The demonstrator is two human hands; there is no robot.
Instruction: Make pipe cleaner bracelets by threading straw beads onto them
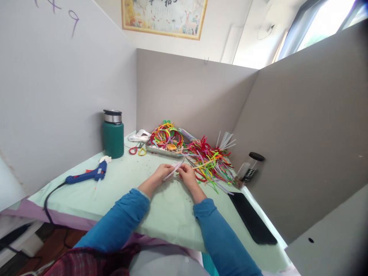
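My left hand point(163, 173) and my right hand point(187, 174) are close together above the middle of the table, fingers pinched. A pale whitish-pink pipe cleaner point(174, 171) slants between them, held in my left hand. My right fingertips meet it at its right side; a pale yellow pipe cleaner point(203, 165) sticks out past that hand, and I cannot tell whether it is held. Just beyond my hands lies a heap of colourful pipe cleaners point(205, 153). A metal tray point(161, 151) beside it bears coiled pipe cleaners.
A blue glue gun point(87, 175) with a black cord lies at the left, near a green bottle point(113, 138). Scissors point(138, 150) with red and yellow handles are by the tray. A black phone-like slab point(253, 218) and a clear black-lidded bottle point(251, 168) are at the right. Grey partitions point(189, 92) surround the table.
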